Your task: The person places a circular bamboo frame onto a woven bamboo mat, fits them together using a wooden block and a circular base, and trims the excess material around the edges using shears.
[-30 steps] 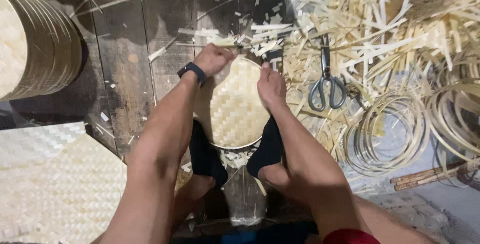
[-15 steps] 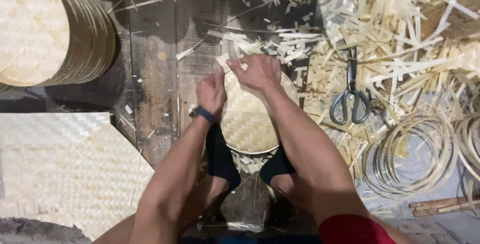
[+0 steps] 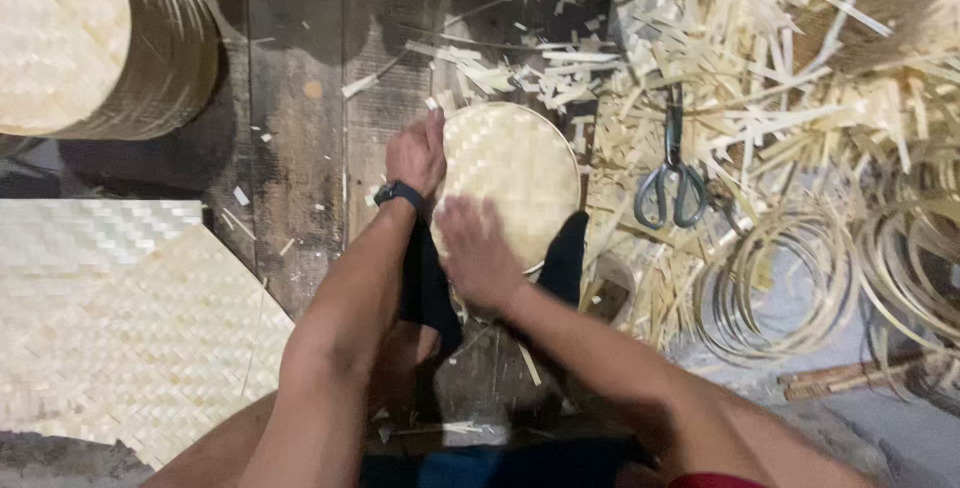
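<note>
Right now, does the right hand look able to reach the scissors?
Probably yes: the right hand rests on the woven round tray, and only loose bamboo strips lie between it and the scissors.

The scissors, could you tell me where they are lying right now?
In the head view, the scissors lie right of the round woven tray, on the bamboo offcuts.

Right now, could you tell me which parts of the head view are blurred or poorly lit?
Head view: the right hand on the round woven tray is motion-smeared; the left hand is sharper; the scissors read clearly; the top left corner and bottom edge fall into deep shadow.
</note>
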